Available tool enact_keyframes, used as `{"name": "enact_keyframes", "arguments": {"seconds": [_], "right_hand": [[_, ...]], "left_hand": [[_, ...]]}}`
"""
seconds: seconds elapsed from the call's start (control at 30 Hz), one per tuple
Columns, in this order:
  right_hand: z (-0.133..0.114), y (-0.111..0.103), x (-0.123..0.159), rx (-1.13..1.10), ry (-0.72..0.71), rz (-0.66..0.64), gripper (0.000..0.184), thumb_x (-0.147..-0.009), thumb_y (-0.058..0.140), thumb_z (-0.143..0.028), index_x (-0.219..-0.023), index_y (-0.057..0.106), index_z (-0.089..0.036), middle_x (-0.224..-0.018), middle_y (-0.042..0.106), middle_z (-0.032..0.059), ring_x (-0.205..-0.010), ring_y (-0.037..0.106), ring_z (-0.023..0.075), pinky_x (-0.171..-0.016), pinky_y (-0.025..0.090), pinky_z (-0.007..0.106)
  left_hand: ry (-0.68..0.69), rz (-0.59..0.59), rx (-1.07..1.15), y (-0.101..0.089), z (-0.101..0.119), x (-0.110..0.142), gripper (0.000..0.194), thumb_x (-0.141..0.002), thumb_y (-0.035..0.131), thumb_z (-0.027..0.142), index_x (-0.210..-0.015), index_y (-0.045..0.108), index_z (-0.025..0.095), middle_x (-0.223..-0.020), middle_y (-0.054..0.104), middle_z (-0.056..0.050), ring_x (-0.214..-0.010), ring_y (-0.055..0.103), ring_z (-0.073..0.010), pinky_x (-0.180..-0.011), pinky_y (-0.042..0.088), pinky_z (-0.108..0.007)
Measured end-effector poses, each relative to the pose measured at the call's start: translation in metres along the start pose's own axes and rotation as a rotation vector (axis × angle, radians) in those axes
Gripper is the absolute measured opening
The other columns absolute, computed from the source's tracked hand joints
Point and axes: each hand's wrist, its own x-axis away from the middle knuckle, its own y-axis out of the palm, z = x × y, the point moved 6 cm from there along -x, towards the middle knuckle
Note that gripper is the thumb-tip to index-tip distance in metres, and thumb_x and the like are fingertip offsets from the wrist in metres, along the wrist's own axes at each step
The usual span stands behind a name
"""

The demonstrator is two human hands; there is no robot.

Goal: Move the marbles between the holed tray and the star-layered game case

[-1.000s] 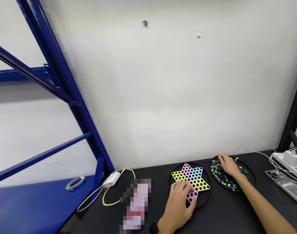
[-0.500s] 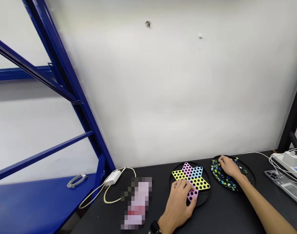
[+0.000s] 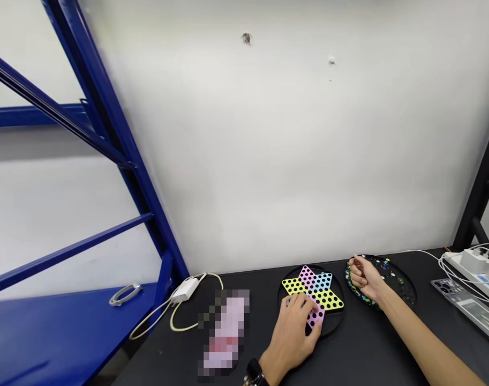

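Note:
A star-shaped Chinese checkers board [image 3: 328, 301] with yellow, pink and blue parts and black holes sits in a round black tray [image 3: 342, 321]. My left hand [image 3: 293, 328] lies over the board's near left part, fingers bent and thumb apart beside the pink point. To the right, a second round black tray [image 3: 415, 287] contains many coloured glass marbles [image 3: 353, 283]. Above it is my right hand [image 3: 368, 279], turned with its palm side partly up and its fingers curled closed. Whatever lies inside those fingers is hidden.
A phone [image 3: 473, 305] and a white power strip [image 3: 475, 271] with cables are at the far right. A white charger [image 3: 186, 289] with a looped cable and a blurred pinkish item [image 3: 228, 332] lie to the left. Blue metal shelving [image 3: 127, 145] stands beyond; a white wall [image 3: 268, 161] is behind.
My right hand has lifted off the marbles, shifted slightly left and rolled palm-side up with its fingers curled. My left hand stays on the board. The view has shifted slightly.

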Motion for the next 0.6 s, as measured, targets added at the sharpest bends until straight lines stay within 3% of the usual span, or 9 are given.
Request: {"name": "enact_keyframes", "arguments": {"seconds": [0.2,0.37,0.6], "right_hand": [[0.008,0.036,0.005,0.261,-0.185,0.115,0.041,-0.082,0.052,-0.057,-0.062,0.038,-0.024,-0.051,0.029,-0.0091,-0.043,0.023,0.0081,-0.044,0.016,0.024],[0.005,0.072,0.017,0.841,-0.548,0.122,0.041,-0.091,0.047,-0.049,-0.062,0.035,-0.023,-0.052,0.038,-0.0062,-0.05,0.035,0.0113,-0.054,0.024,0.027],[0.018,0.079,0.014,0.95,-0.562,0.015,0.043,-0.095,0.041,-0.049,-0.063,0.033,-0.023,-0.055,0.037,-0.0067,-0.052,0.036,0.0112,-0.054,0.026,0.025]], "left_hand": [[0.006,0.016,0.01,0.001,-0.002,0.0,0.007,-0.086,0.055,0.022,-0.093,0.055,0.024,-0.099,0.062,-0.003,-0.095,0.057,-0.0219,-0.093,0.041,-0.041],[0.001,0.006,-0.001,0.004,-0.003,-0.001,0.009,-0.085,0.057,0.021,-0.094,0.056,0.024,-0.1,0.062,-0.003,-0.096,0.058,-0.0222,-0.093,0.041,-0.041],[-0.01,-0.016,0.015,0.006,-0.005,-0.001,0.01,-0.085,0.058,0.021,-0.095,0.056,0.024,-0.1,0.062,-0.002,-0.096,0.058,-0.0216,-0.091,0.041,-0.039]]}}
